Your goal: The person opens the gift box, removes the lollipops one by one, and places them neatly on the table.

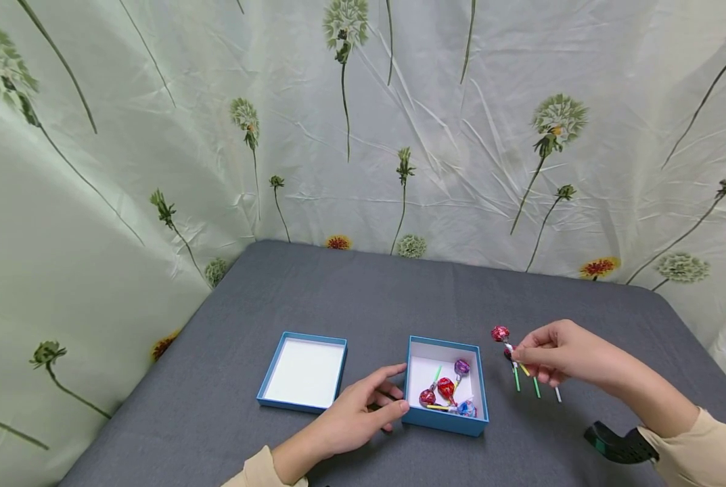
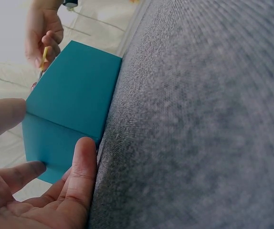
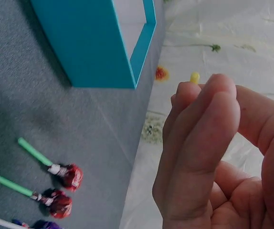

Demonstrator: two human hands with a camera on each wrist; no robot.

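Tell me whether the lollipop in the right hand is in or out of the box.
Out. In the head view, the right hand pinches the red-wrapped lollipop to the right of the blue box.

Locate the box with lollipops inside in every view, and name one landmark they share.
Head: the box is low, just right of centre.
Left wrist: the box is left of centre, outer walls showing, touched by the left hand.
Right wrist: the box is mostly left of centre, cut off by the top edge.
Shared landmark: the right hand.

Lollipops (image 1: 536, 387) partly behind right hand (image 1: 565, 355)
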